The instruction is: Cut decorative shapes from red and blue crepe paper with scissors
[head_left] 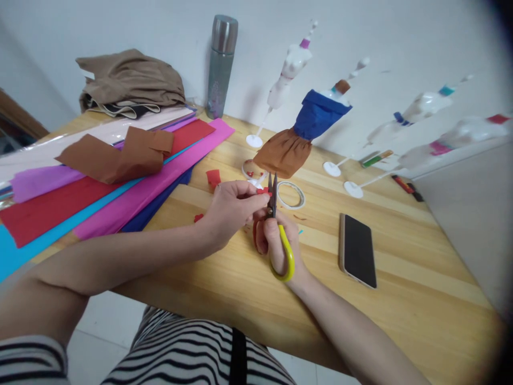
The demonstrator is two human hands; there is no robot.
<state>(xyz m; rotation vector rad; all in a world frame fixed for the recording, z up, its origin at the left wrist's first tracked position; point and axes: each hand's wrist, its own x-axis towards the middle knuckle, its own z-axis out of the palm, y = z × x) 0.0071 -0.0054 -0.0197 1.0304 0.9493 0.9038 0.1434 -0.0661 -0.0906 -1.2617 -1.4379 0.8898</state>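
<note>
At the near middle of the table, we find both hands close together over the bare wood. Left hand: thumb and fingers pinched closed, a small red scrap at the tips. Right hand: wrapped about the scissors, thumb in the yellow loop; blades pointing away from the wearer, parted in a narrow V. The scrap lies right by the left blade; whether it sits between the edges, we cannot tell. Just beyond the blade tips we note a brown skirt under a blue top, both on a tilted-looking white mannequin. Right of the blades, a tape ring lies flat; a second ring is partly hidden behind the hands. Left of these, a red square, and nearer us a red bit beside the left wrist. Well to the right, a phone, screen dark. On the left we log long coloured sheets overlapping, a folded brown piece on top. At the back: a heap of tan cloth and, near it, an upright flask.
</note>
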